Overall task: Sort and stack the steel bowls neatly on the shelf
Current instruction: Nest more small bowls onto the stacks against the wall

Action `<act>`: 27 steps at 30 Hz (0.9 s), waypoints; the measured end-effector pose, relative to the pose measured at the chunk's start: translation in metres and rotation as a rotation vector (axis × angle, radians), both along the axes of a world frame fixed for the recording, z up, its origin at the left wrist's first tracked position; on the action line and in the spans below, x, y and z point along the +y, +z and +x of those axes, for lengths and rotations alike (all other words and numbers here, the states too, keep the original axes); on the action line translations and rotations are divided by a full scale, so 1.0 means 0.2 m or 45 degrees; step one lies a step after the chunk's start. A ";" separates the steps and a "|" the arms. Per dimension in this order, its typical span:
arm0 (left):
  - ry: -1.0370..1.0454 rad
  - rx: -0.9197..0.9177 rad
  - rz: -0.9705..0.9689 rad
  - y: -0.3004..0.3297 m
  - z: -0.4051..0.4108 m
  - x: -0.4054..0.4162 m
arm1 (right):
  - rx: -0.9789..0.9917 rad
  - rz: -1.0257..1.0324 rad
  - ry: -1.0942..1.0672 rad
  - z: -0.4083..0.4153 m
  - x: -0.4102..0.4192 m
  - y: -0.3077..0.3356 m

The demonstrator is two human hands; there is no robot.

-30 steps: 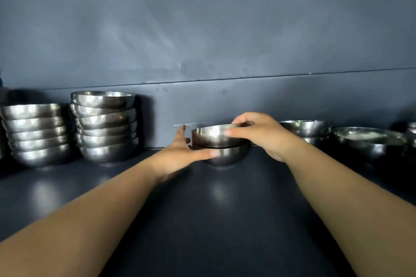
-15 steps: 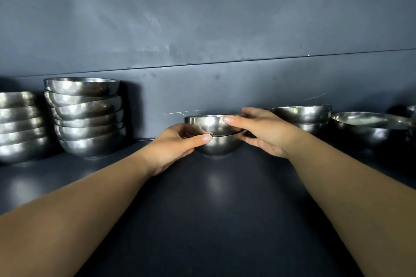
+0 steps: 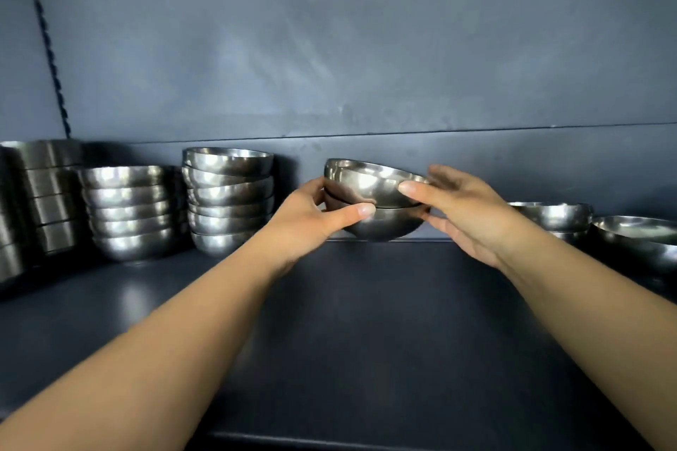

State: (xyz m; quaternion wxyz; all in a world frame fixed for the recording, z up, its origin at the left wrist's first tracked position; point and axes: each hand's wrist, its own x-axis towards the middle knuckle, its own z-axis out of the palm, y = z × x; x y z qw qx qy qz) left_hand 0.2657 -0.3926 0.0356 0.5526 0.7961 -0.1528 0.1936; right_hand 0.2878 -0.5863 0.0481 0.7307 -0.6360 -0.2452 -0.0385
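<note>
Two nested steel bowls are held above the dark shelf, the upper one tilted. My left hand grips them from the left, thumb across the front of the lower bowl. My right hand holds them from the right, thumb on the upper bowl's side. A tall stack of steel bowls stands just left of them against the back wall, and a shorter stack further left.
Steel containers are stacked at the far left. To the right stand a short bowl stack and a wider bowl. A dark blue wall closes the back; a twisted cord hangs at the upper left.
Both hands have lifted the two nested bowls off the shelf and carried them left toward the tall stack. The upper bowl now sits tilted. The view has turned left.
</note>
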 end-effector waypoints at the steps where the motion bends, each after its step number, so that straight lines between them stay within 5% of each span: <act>1: 0.002 -0.068 0.010 0.05 -0.03 0.04 | -0.035 -0.011 0.022 -0.03 0.05 0.05; 11: 0.205 -0.325 -0.082 0.53 -0.28 0.78 | -0.211 0.027 0.233 -0.11 0.86 0.56; 18: 0.550 -0.415 -0.284 0.49 -0.17 1.19 | -0.064 0.187 0.355 0.06 1.44 0.60; 27: 0.642 -0.418 -0.448 0.37 0.03 1.38 | 0.019 0.340 0.451 0.21 1.66 0.55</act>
